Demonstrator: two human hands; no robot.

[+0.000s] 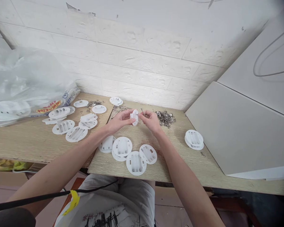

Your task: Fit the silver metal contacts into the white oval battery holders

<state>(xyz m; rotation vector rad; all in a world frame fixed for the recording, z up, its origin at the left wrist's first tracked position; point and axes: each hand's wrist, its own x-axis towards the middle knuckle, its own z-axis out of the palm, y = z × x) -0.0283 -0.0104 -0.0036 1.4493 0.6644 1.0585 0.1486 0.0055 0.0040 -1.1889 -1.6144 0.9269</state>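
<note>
My left hand grips a round white plastic battery holder, held up on edge above the wooden table. My right hand is closed next to it, pinching a thin metal tool or pin that points up beside the holder. Both hands hover over the middle of the table. Several more white battery holders lie flat just in front of me. A pile of small metal contacts sits right of my right hand.
Several more white holders lie at the left, by a large clear plastic bag. A stack of holders lies at the right, near a big white panel. A brick wall stands behind. A black cable crosses my lap.
</note>
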